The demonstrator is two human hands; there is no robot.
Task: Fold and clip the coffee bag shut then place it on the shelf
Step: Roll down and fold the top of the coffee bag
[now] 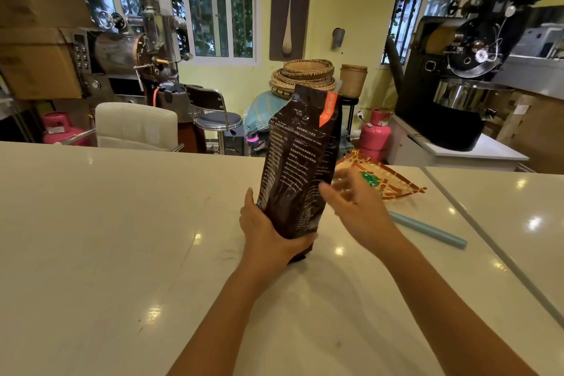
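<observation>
A tall dark brown coffee bag (pixel 297 162) with white print and an orange tag near its top stands upright on the white counter (pixel 122 223). Its top is unfolded. My left hand (pixel 268 232) grips the bag's lower part from the left and front. Just right of the bag, my right hand (pixel 355 204) hovers with fingers spread and blurred, holding nothing. A long light blue bar, possibly a bag clip (pixel 427 229), lies on the counter right of my right hand.
An orange patterned tray-like piece (pixel 393 181) with a green item lies behind my right hand. A seam (pixel 488 238) splits the counter on the right. Beyond the counter stand a white chair (pixel 137 125), stool, pink gas cylinders, woven baskets and two coffee roasters.
</observation>
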